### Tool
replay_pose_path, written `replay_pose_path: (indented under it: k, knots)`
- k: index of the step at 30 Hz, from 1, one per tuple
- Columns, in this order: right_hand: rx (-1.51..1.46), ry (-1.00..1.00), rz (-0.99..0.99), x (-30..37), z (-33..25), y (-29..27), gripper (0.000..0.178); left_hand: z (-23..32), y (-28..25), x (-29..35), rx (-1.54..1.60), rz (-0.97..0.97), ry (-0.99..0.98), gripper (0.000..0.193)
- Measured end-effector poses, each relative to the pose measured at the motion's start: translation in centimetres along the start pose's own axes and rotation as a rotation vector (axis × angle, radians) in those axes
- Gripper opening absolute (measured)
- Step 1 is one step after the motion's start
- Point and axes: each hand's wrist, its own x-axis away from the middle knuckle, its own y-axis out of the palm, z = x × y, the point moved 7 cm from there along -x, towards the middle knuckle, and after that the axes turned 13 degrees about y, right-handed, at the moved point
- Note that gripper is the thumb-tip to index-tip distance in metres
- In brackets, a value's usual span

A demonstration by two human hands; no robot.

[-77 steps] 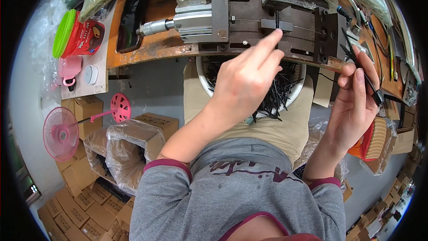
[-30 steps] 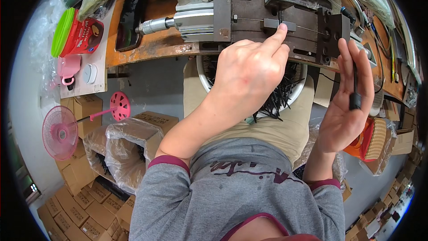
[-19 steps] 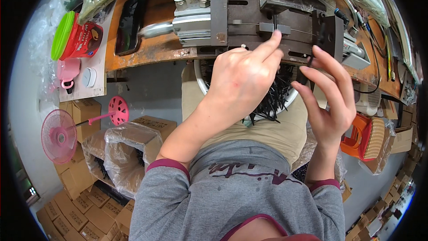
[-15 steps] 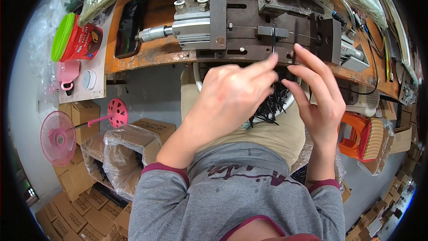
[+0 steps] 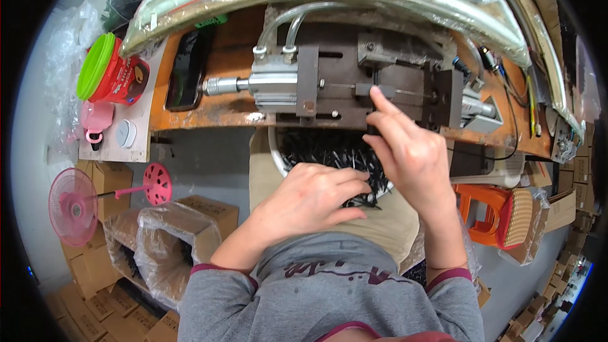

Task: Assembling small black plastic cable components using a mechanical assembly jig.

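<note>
My right hand [image 5: 411,152] reaches up to the metal fixture [image 5: 345,66]. Its index fingertip rests on the small grey block [image 5: 363,90] in the middle, where a thin black strip [image 5: 375,77] runs across. The thumb and other fingers are bent around the strip's near end, mostly hiding it. Below the bench edge, my left hand [image 5: 304,199] is over a white tub [image 5: 276,152] in my lap. Its fingers stretch onto the pile of thin black strips [image 5: 323,152], thumb apart, and nothing shows in its grasp.
Clear hoses [image 5: 278,28] rise from the fixture's left cylinder [image 5: 273,88]. On the left are a phone [image 5: 188,66], a red tub with green lid [image 5: 117,73] and a pink cup [image 5: 97,117]. A pink fan [image 5: 73,206] stands lower left, an orange stool [image 5: 484,215] right.
My left hand has drawn back from the fixture to the pile. My right hand has moved left with its black strip to the middle block. The whole view has shifted slightly.
</note>
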Motion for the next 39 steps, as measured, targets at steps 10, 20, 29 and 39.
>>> replay_pose_path:
  k: [10,20,29,39]
  knots:
    - [-0.2,-0.033,0.129,-6.2,0.7,-7.9,0.015,0.3,-1.0,0.6,-0.032,0.102,0.053,0.027]
    - [0.451,-0.128,-0.046,-23.4,6.0,-10.7,0.055,0.9,0.7,1.0,0.019,0.077,0.097,0.023]
    - [0.884,-0.212,-0.297,-24.7,3.4,-3.8,0.071,0.6,1.4,1.5,0.036,0.044,0.085,0.025]
    - [0.907,-0.264,-0.273,-24.0,4.7,-4.2,0.025,0.7,1.4,1.8,0.035,0.049,0.083,0.025]
